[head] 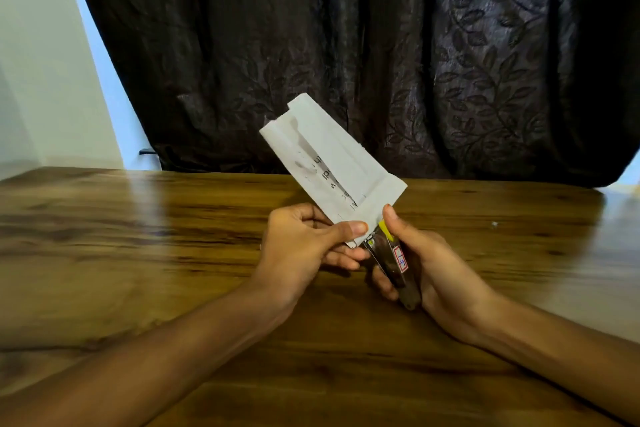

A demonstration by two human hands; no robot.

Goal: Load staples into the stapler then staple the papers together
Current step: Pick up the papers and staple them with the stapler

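While both forearms angle in over the wooden table, the right hand wraps the stapler, thumb on top, nose aimed at the stack's lower corner. Left hand pinches the folded papers near that corner, held above the table and tilted up-left, likely to steady the stapling. Dark curtain behind.

Above the wooden table, the left hand pinches folded papers; the right hand grips a stapler at their near corner.
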